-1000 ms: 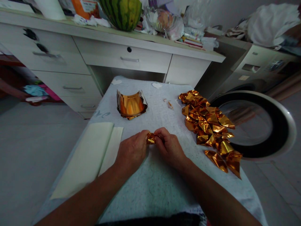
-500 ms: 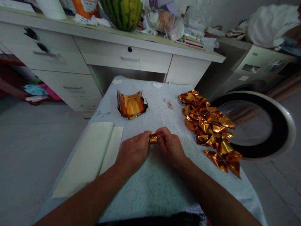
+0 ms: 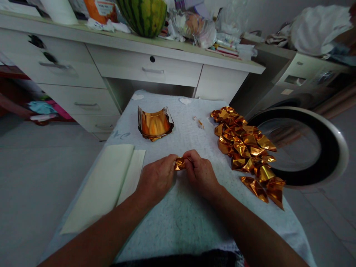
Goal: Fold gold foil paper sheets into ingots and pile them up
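Note:
Between my two hands is a small piece of gold foil paper (image 3: 180,163), crumpled and shiny. My left hand (image 3: 158,177) pinches its left end with the fingers closed. On the other end, my right hand (image 3: 200,171) grips with thumb and fingers; part of the foil is hidden inside both hands. Beyond them stands a curved stack of gold foil sheets (image 3: 155,123), bent upward at its sides. To the right lies a heap of folded gold foil pieces (image 3: 247,142). Left of my left hand rests a folded pale-yellow paper stack (image 3: 104,185).
A cloth-covered table (image 3: 178,230) carries these things. Small scraps (image 3: 200,124) lie near its back. Behind is a white drawer desk (image 3: 150,63) with a watermelon (image 3: 143,16) and clutter. At the right, a washing machine's round door (image 3: 330,148) stands open beside the table.
The gold foil between my hands looks more crumpled, its shiny face turned a little. Both hands keep their grip and barely move; the whole view shifts slightly.

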Tool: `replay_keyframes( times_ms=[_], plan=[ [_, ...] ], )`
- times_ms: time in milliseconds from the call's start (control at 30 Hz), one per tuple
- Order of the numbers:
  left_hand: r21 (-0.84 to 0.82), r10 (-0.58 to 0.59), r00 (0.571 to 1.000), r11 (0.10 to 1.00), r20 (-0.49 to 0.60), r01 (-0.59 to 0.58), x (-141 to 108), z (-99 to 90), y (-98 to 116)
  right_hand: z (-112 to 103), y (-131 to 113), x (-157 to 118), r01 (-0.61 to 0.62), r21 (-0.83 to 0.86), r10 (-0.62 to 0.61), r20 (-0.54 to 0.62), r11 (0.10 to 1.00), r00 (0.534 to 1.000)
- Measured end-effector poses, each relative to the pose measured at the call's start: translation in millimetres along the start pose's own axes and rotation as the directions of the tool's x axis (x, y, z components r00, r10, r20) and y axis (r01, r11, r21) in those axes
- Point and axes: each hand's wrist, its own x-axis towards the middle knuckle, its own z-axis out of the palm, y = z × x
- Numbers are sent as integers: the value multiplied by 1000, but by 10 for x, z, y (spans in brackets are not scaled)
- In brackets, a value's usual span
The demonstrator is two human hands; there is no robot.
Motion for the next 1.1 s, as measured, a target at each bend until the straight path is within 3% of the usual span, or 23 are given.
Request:
replay_keyframes(
  times_ms=[433,667,933,1100],
  plan=[
    [-11,8,1000,1000,-3,-8,10,6,7,2,17,8,3,72,-3,-1,997,1000],
    [19,-77,997,997,-17,78,17,-36,20,-8,-7,12,25,157,-32,40,987,999],
    [-6,25,1000,1000,5,-25,2,-8,0,16,25,16,-15,111,12,33,994,999],
    [62,-70,997,996,17,69,15,-38,37,-23,0,8,58,127,-69,80,990,994]
  ],
)
